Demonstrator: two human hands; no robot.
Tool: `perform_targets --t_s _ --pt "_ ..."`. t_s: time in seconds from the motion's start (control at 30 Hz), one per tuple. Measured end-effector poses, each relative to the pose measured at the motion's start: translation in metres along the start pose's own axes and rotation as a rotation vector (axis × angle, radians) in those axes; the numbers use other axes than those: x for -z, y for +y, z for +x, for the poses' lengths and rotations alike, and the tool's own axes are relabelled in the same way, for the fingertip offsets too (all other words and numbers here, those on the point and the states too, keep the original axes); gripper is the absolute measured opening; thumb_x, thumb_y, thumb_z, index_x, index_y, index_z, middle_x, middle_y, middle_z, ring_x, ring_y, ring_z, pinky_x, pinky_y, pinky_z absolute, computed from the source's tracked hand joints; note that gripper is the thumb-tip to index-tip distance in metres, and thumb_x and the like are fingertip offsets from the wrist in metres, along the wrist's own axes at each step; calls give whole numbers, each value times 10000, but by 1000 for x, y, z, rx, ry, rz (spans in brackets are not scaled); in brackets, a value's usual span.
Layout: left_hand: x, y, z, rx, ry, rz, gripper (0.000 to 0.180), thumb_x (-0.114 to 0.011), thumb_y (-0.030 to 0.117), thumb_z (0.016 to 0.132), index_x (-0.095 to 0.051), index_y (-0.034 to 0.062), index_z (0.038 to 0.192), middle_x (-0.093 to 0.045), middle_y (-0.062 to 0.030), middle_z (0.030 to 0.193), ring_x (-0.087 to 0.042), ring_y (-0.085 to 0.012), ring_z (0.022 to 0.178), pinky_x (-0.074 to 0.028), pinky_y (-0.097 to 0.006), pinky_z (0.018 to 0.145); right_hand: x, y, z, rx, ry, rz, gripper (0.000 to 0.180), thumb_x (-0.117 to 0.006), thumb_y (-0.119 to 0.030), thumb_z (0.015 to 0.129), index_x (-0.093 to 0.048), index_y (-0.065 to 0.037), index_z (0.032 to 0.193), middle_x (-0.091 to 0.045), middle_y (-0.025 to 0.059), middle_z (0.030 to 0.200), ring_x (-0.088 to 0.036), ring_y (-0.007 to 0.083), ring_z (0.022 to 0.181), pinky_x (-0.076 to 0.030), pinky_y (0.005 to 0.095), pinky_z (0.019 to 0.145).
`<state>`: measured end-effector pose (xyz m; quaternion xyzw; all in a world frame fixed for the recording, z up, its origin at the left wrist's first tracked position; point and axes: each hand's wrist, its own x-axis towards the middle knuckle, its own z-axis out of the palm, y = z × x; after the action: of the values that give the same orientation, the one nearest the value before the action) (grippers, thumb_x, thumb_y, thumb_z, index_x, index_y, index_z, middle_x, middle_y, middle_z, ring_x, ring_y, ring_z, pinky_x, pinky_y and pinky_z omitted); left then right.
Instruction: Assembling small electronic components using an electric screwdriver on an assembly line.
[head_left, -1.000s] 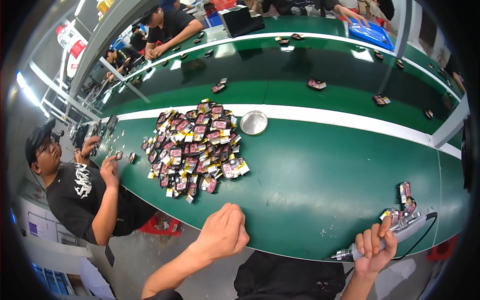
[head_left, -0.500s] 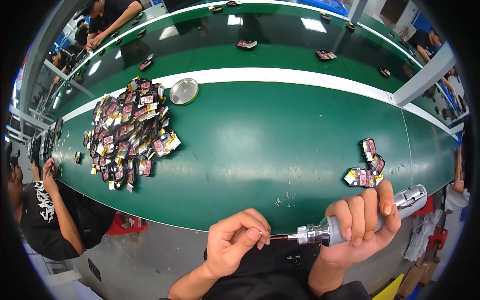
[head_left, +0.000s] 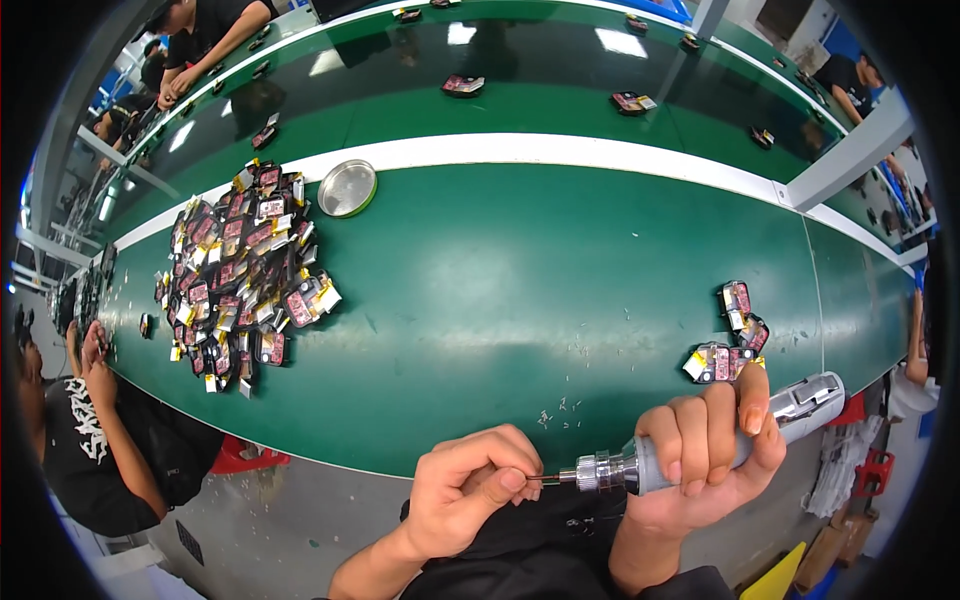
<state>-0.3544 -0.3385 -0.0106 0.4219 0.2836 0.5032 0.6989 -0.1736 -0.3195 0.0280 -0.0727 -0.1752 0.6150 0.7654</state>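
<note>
My right hand (head_left: 705,440) is wrapped round a grey and silver power screwdriver (head_left: 655,465), held sideways near the table's front edge. The tool's thin bit (head_left: 550,478) points left. At the bit's tip my left hand (head_left: 475,490) is closed in a pinch, thumb against fingers; whatever small thing may be between them is hidden. Tiny light-coloured bits (head_left: 560,412) lie scattered on the green table (head_left: 480,270) just beyond my hands. Beyond the screwdriver, to the right, sits a small group of black-cased devices (head_left: 738,300) with reddish boards and white and yellow pieces.
A big heap of similar devices (head_left: 235,275) covers the table's left part. Behind it stands a round metal tin (head_left: 348,188). Past a white rail (head_left: 480,148), more devices lie on a dark green belt (head_left: 370,110). A co-worker in black (head_left: 110,440) sits at left.
The screwdriver and my right hand have come slightly left, so less of the bit shows beside my pinched left fingers. The whole view has shifted a little.
</note>
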Motion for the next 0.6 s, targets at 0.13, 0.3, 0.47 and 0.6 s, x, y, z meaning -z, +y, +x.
perform_targets --t_s 0.13,0.3,0.47,0.6 --pt "4 7 12 -93 -32 347 52 -589 -35 857 -595 -54 809 -603 -121 764 -564 -184 652 -448 -262 575 7 0 6 4 -46 -78 130 -432 -220 916 -455 -92 910 -421 3 545 -404 131 437 -367 298 497" --pt "-2 6 28 -380 42 830 67 -627 -104 706 -586 -56 728 -590 -137 675 -564 -236 565 -436 -287 502 12 5 16 -6 -59 -99 126 -441 -208 910 -443 -84 890 -419 1 550 -395 128 434 -350 293 475" --pt "0 22 39 -243 -153 847 129 -637 -25 798 -616 -56 922 -605 -173 851 -598 -291 741 -497 -340 643 13 2 21 54 61 -32 127 -421 -139 951 -370 -79 851 -362 -6 539 -336 83 418 -340 265 486" --pt "46 100 88 -289 115 1379 263 -609 33 802 -585 -27 1057 -620 -181 906 -616 -345 783 -509 -395 698 25 -9 25 96 166 -18 93 -462 -119 918 -422 -61 858 -363 -1 553 -351 93 458 -351 273 529"
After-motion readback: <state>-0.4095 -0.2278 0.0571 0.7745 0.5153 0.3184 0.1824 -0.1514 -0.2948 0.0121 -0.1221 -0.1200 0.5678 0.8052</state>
